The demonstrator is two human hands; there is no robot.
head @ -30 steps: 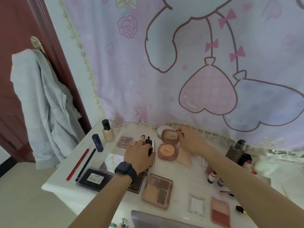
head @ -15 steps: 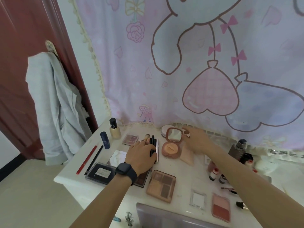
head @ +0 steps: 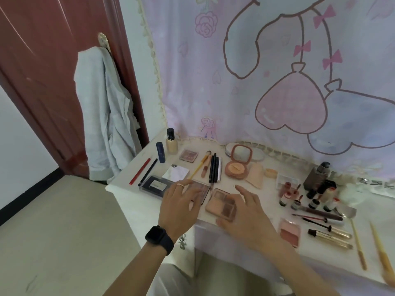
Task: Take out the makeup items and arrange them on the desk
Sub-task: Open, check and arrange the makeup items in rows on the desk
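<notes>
Beyond left hand (head: 181, 207) and right hand (head: 245, 216) lie brushes (head: 206, 164), compact (head: 236, 168).

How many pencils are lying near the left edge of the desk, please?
2: a red pencil nearest the edge, and a black pencil just right of it, both beside the dark flat case. Nothing covers that area, so none seem hidden.

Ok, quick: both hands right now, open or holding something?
Left hand: open, holding nothing.
Right hand: open, fingers spread over the peach rectangular eyeshadow palette, not gripping it.
</notes>
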